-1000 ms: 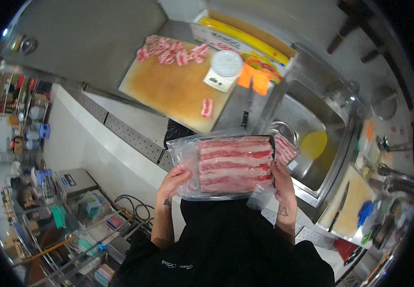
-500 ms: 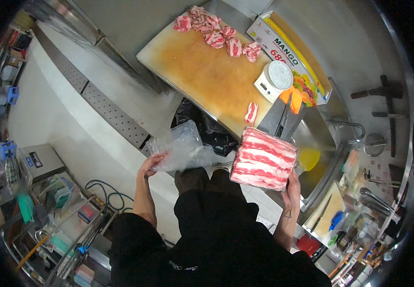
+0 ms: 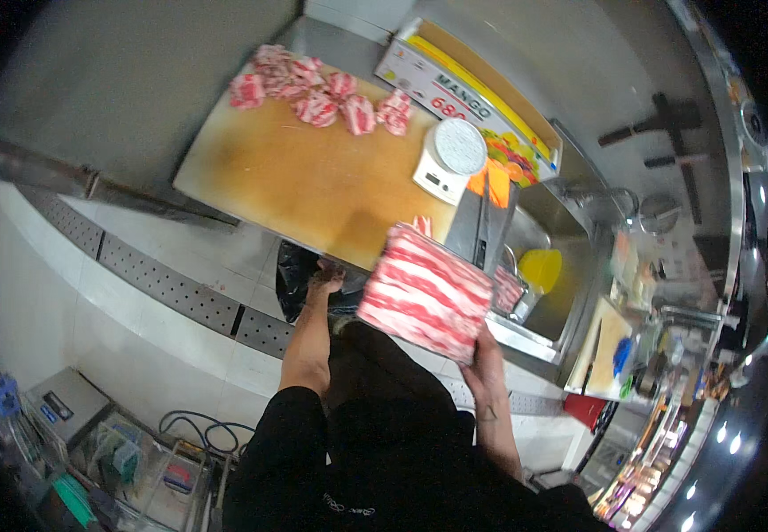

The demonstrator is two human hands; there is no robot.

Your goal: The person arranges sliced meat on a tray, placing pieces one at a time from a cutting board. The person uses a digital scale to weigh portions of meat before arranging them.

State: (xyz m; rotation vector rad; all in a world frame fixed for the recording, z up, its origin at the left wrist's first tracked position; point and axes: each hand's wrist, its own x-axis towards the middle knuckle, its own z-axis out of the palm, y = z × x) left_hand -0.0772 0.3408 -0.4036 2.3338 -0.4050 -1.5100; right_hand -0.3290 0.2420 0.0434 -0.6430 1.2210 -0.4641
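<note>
My right hand [image 3: 483, 359] grips the lower right corner of a rectangular slab of streaky pork belly [image 3: 426, 293], held tilted just off the near edge of the cutting board [image 3: 295, 177]. Over a black garbage bag [image 3: 293, 282] below the board is my left hand [image 3: 326, 277]; its fingers are dark and smeared, so what they hold cannot be made out. Several folded portions of sliced meat [image 3: 316, 108] lie along the board's far side. A small meat strip [image 3: 422, 224] shows behind the slab, mostly covered.
A white kitchen scale [image 3: 440, 182] bearing a round speckled container [image 3: 460, 146] stands at the board's right. Near it are a knife [image 3: 482, 230], an orange cloth [image 3: 490, 184] and a fruit carton [image 3: 455, 89]. The steel sink [image 3: 570, 266] holds a yellow bowl [image 3: 541, 270].
My left hand has moved right and forward to the black bag, and the clear plastic sheet it held is out of sight. The pork slab has shifted left in view.
</note>
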